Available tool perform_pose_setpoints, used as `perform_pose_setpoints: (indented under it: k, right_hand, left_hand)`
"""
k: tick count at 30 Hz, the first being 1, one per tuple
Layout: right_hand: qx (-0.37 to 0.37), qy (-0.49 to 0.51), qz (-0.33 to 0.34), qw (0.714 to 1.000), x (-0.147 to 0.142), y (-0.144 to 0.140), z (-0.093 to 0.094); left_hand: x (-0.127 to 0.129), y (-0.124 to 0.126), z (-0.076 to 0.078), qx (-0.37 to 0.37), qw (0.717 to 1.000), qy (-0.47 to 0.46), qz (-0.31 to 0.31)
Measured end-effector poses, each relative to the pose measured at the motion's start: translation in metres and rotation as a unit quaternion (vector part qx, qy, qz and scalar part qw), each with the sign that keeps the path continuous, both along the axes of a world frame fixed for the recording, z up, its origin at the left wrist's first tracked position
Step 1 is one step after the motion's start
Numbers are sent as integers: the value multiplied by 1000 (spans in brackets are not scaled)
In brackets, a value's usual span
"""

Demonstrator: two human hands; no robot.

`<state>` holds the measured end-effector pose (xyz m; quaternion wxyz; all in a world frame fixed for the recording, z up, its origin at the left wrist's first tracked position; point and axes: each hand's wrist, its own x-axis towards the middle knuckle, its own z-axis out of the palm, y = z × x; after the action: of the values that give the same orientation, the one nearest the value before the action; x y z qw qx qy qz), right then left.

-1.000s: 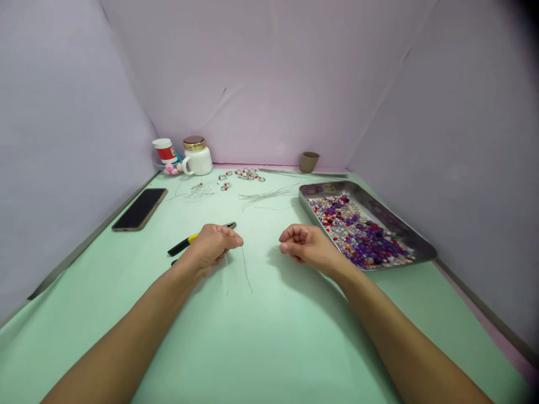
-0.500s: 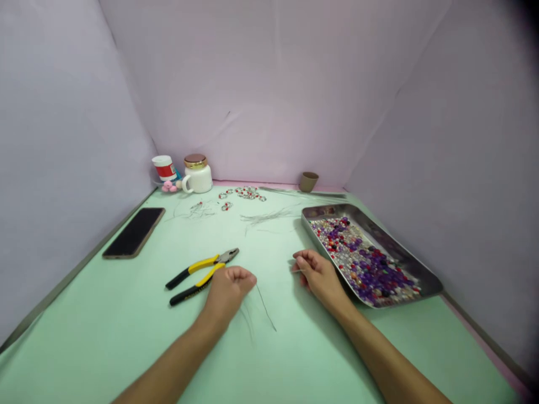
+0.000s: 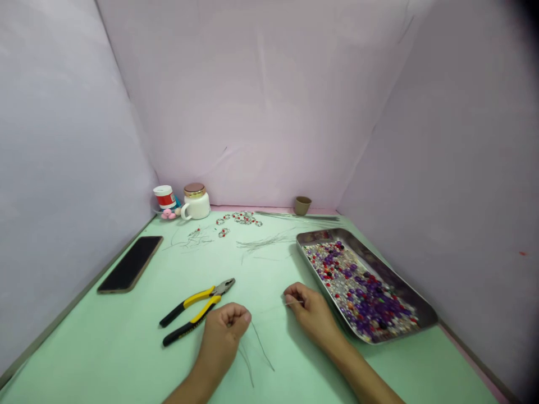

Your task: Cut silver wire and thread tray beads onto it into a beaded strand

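My left hand (image 3: 225, 332) is closed in a pinch on a thin wire (image 3: 262, 349) that hangs down to the right from the fingertips. Below that hand a second thin strand (image 3: 248, 367) shows, perhaps a shadow. My right hand (image 3: 310, 312) is closed too, with a short, pale wire end (image 3: 296, 303) at its thumb and fingers; whether it belongs to the left hand's wire I cannot tell. Just left of my left hand lie pliers (image 3: 197, 307) with yellow and black handles. Beside my right hand stands a metal tray (image 3: 428, 315) of mixed beads (image 3: 374, 297).
Beaded wire rings (image 3: 246, 217) and loose wires (image 3: 265, 243) lie toward the back. A phone (image 3: 131, 265) is at the left. A white lidded mug (image 3: 197, 205), a red-and-white tub (image 3: 165, 197) and a small brown cup (image 3: 302, 206) stand along the back wall.
The camera view has tilted up, so everything sits lower in the picture. Both hands keep their pinch and have barely moved over the table.
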<state>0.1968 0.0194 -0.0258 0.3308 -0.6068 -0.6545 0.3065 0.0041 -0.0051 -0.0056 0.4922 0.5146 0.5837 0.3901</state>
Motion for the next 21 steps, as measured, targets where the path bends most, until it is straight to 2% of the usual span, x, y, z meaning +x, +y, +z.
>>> perform_pose_setpoints:
  k: [4, 12, 21]
  right_hand:
    - [14, -11, -2, 1000, 0, -1, -2]
    - [30, -33, -12, 999, 0, -1, -6]
    - [29, -33, -2, 999, 1, -2, -6]
  left_hand:
    - [2, -1, 1, -15, 1000, 7, -9]
    - [4, 2, -5, 11, 999, 15, -34]
    - [4, -1, -3, 17, 1000, 8, -20]
